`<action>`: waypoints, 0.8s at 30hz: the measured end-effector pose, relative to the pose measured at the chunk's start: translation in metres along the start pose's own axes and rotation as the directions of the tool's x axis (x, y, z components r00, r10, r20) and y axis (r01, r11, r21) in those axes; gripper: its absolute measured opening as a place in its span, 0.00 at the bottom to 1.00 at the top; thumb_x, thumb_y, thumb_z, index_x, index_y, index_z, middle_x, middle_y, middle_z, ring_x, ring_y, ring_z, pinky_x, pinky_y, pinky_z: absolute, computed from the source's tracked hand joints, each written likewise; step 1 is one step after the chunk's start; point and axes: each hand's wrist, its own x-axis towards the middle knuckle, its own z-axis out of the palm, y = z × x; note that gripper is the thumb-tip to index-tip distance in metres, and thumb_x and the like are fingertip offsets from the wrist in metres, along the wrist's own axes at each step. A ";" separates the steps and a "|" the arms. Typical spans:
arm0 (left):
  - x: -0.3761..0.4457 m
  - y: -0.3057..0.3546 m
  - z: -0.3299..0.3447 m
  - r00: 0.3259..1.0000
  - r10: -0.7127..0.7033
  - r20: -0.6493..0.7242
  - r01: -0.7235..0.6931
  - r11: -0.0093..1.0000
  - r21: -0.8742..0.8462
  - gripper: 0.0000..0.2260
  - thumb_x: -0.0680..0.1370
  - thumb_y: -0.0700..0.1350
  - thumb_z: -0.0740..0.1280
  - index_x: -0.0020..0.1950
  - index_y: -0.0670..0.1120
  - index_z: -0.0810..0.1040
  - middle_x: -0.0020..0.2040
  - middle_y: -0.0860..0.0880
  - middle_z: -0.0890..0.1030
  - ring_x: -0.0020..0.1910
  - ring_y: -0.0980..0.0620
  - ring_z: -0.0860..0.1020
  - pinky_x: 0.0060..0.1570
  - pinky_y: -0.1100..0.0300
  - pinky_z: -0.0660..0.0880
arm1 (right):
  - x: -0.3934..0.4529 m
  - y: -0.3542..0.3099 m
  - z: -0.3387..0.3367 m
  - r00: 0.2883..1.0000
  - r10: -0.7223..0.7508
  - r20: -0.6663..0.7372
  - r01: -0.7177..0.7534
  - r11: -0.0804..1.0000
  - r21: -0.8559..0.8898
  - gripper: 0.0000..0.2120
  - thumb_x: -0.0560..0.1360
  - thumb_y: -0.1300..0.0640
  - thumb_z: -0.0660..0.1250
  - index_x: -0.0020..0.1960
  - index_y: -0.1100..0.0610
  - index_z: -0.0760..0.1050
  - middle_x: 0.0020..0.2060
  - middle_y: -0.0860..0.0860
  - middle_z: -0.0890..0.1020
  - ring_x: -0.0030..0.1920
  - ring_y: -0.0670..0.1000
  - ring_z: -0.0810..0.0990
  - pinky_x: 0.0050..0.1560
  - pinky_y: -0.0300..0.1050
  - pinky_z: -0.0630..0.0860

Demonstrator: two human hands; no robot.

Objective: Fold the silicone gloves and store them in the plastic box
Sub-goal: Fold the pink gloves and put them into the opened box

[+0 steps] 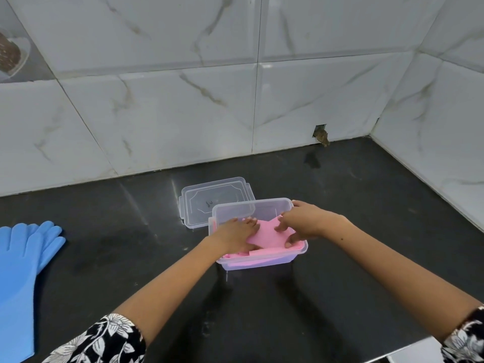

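Observation:
A clear plastic box [262, 263] stands on the black counter near the middle. Folded pink silicone gloves [265, 235] lie inside it, filling it to the rim. My left hand [235, 235] presses flat on the left part of the pink gloves, fingers spread. My right hand [301, 224] pinches the pink gloves at the right side, inside the box. A pair of blue silicone gloves [23, 260] lies flat and unfolded at the far left of the counter, fingers pointing away from me.
The box's clear lid [209, 200] lies flat on the counter just behind and left of the box. A marble-tiled wall [183, 100] runs along the back and the right side. The counter's front edge [408, 351] shows at the lower right.

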 end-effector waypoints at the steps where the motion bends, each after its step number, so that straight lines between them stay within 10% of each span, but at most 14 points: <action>1: 0.000 -0.001 0.002 0.999 0.011 0.031 -0.011 1.000 0.011 0.30 0.80 0.55 0.56 0.77 0.44 0.50 0.78 0.47 0.52 0.76 0.47 0.54 0.75 0.52 0.52 | 0.001 -0.003 0.000 1.000 0.014 0.011 -0.014 0.999 -0.046 0.23 0.73 0.48 0.69 0.66 0.50 0.72 0.65 0.49 0.75 0.70 0.57 0.61 0.70 0.49 0.64; 7: 0.000 0.007 0.013 0.995 0.023 0.102 -0.038 0.987 0.156 0.29 0.82 0.50 0.52 0.77 0.43 0.41 0.78 0.45 0.43 0.77 0.47 0.44 0.75 0.49 0.46 | 0.013 -0.021 0.017 0.997 0.044 -0.056 -0.059 0.952 -0.301 0.09 0.75 0.57 0.66 0.54 0.57 0.78 0.50 0.51 0.82 0.56 0.53 0.77 0.75 0.53 0.53; 12: 0.002 0.006 0.018 0.990 0.005 0.142 -0.027 0.987 0.156 0.29 0.82 0.49 0.51 0.76 0.45 0.37 0.78 0.47 0.38 0.77 0.49 0.41 0.75 0.51 0.43 | 0.022 -0.029 0.037 0.994 0.077 -0.081 -0.101 0.927 -0.361 0.14 0.76 0.57 0.64 0.60 0.59 0.77 0.59 0.56 0.80 0.65 0.55 0.73 0.76 0.58 0.44; 24: -0.006 0.002 0.005 0.996 0.071 0.062 -0.078 0.991 0.109 0.27 0.82 0.46 0.53 0.77 0.45 0.44 0.78 0.47 0.43 0.77 0.49 0.44 0.74 0.51 0.43 | -0.004 -0.012 0.024 0.981 -0.023 -0.191 -0.008 0.987 -0.159 0.15 0.75 0.59 0.63 0.62 0.55 0.75 0.63 0.52 0.77 0.65 0.54 0.73 0.74 0.50 0.56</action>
